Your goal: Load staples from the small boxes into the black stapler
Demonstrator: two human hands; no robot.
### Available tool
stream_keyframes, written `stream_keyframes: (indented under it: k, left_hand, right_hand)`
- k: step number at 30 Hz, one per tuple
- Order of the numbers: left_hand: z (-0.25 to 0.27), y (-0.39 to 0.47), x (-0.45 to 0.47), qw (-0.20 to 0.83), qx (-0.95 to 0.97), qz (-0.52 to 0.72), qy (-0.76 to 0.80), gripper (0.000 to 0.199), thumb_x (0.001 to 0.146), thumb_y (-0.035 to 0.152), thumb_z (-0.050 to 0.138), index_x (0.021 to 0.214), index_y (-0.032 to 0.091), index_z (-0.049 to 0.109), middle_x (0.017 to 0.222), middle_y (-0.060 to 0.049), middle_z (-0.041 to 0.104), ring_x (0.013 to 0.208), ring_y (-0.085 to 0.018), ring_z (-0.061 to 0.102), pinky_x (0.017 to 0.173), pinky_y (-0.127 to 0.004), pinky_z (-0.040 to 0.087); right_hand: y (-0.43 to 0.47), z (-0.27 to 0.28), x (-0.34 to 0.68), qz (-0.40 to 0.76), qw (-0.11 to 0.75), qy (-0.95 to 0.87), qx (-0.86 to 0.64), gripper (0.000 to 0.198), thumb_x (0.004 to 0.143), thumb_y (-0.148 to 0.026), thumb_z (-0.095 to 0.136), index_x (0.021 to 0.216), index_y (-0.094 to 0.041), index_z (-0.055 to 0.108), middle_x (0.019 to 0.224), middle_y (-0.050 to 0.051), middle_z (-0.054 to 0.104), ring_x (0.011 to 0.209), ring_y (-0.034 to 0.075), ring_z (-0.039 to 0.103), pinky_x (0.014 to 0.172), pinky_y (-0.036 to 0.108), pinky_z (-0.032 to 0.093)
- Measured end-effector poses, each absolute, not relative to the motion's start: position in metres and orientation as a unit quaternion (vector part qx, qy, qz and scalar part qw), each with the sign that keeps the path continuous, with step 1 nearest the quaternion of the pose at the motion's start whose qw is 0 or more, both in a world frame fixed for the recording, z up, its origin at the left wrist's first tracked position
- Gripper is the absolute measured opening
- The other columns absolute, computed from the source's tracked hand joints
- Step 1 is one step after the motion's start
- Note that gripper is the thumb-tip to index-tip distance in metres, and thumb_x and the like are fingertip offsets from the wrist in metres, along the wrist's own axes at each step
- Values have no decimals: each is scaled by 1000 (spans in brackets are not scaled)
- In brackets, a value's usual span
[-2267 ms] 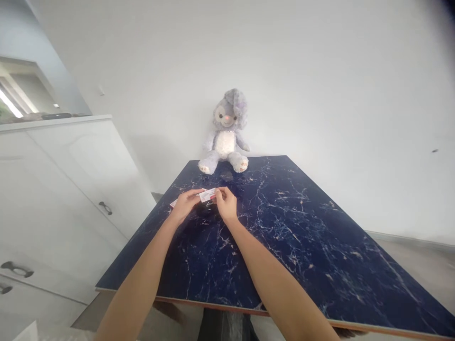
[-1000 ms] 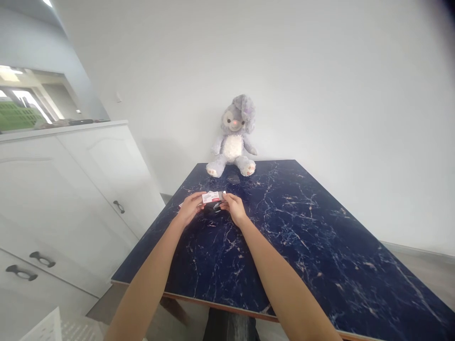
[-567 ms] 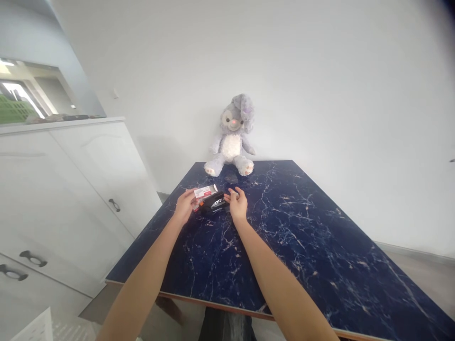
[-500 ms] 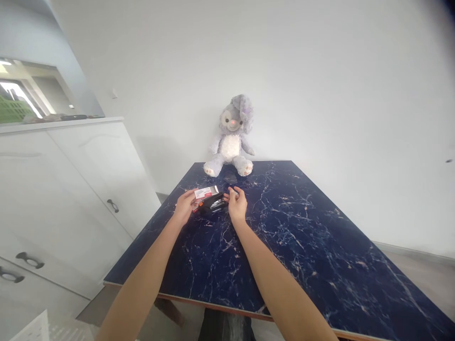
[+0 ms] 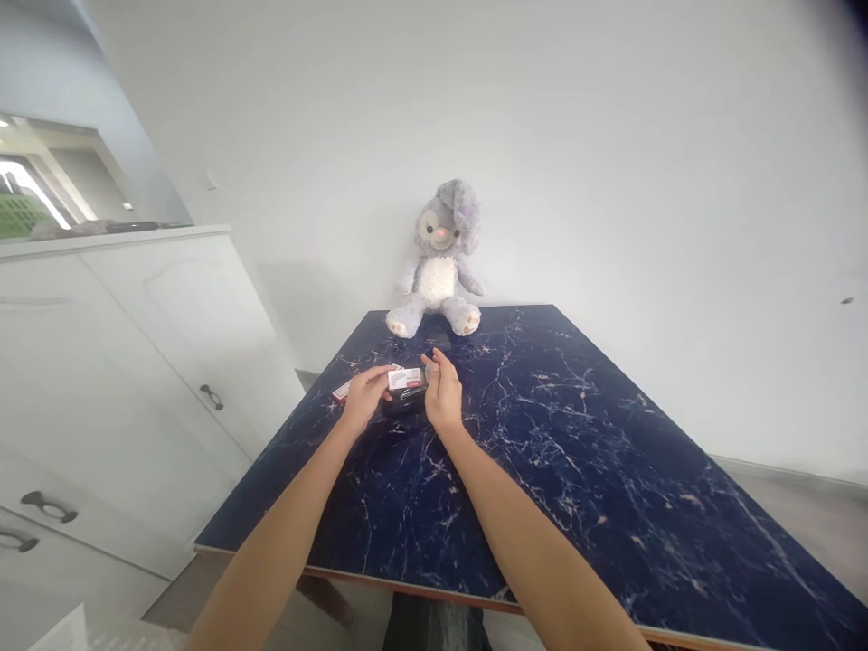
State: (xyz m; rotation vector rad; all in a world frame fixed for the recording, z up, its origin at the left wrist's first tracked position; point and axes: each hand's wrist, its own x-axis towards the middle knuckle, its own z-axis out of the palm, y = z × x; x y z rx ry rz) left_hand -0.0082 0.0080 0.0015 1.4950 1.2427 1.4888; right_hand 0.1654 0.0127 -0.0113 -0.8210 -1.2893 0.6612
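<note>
Toward the left edge of the counter [image 5: 576, 452], our left hand [image 5: 367, 396] pinches the small white-and-red box [image 5: 405, 379] near a black object [image 5: 405, 402]; should the pinch loosen, the box could drop. We cannot tell whether our curled right hand [image 5: 444, 394] grips anything.

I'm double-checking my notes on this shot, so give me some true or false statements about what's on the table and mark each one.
1. The left hand grips a small white-and-red box. True.
2. The plush toy sits upright at the far end of the marble-patterned table. True.
3. A hand is touching the plush toy. False: the left hand is on the box, and the right hand is beside it.
4. The tabletop is plain white. False: it is dark blue with pale veins.
5. The plush toy lies face down. False: it faces the camera.
</note>
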Motion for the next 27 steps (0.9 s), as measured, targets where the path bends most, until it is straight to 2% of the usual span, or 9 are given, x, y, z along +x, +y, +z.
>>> stream_keyframes:
  k: [5,9,11,15,22,27]
  left_hand:
    - [2,9,-7,345,549,595,475,33,80,38,70,105,17,76,95,-7,75,59,-13,61,58,-27,52]
    - [2,9,-8,356,547,604,458,35,78,40,72,104,17,76,96,-8,74,72,-17,65,61,-27,54]
    - [3,9,-8,370,542,601,457,36,77,41,73,104,17,76,94,-8,74,76,-19,66,62,-28,54]
    - [5,7,-8,406,539,584,451,37,76,41,75,104,17,76,91,-8,74,78,-19,66,61,-27,54]
    - [6,5,-6,433,522,595,432,37,75,40,76,103,16,75,98,-9,73,82,-19,66,61,-25,52]
    - [6,5,-7,441,519,592,430,37,73,42,77,102,17,75,99,-9,73,82,-18,66,62,-26,51]
  right_hand:
    - [14,-13,165,316,653,-576,-376,51,101,-42,39,150,-29,39,134,5,63,130,21,52,115,40,32]
    - [18,-15,166,338,635,-578,-386,56,100,-43,40,154,-30,32,140,5,60,128,22,54,113,40,34]
    - [20,-16,167,346,649,-563,-375,56,98,-43,44,151,-29,36,135,5,62,121,22,58,108,37,39]
    - [24,-17,169,338,673,-528,-394,49,94,-42,51,139,-24,50,107,4,72,96,20,66,91,31,48]
    - [25,-13,171,350,656,-526,-414,36,88,-47,57,112,-21,62,80,0,66,72,17,62,71,27,50]
    - [29,-15,169,390,661,-507,-393,34,82,-48,64,102,-21,65,74,-1,64,66,16,60,65,26,49]
